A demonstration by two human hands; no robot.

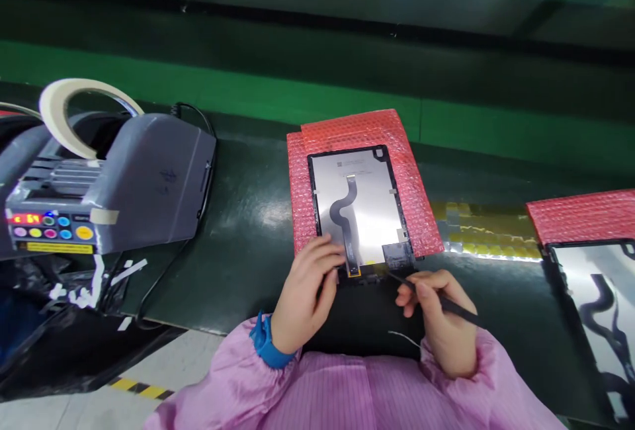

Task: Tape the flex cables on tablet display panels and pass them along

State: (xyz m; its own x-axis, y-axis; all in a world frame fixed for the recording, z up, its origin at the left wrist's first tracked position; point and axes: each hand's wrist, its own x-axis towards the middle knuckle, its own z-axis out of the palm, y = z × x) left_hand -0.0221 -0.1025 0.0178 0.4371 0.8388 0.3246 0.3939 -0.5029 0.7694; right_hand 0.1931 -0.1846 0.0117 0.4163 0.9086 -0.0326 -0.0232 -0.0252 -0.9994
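A tablet-like panel [372, 205] with a silver back and black frame lies on red bubble wrap [414, 185]. A wavy dark flat cable [347, 231] runs down it. My left hand [307, 291], with a blue strap at the wrist, rests its spread fingertips on the panel's lower left edge, beside the cable. Between the fingers of my right hand [446, 317] is a thin black tool [461, 311]. Its tip meets the panel's lower edge, near a dark patch [397, 255] and amber tape.
At the left stands a grey tape dispenser [153, 185] with a lit display and a black cord. Strips of amber tape [486, 231] lie right of the panel. A second panel [595, 284] on red wrap is at the far right. White scraps hang at the table's left edge.
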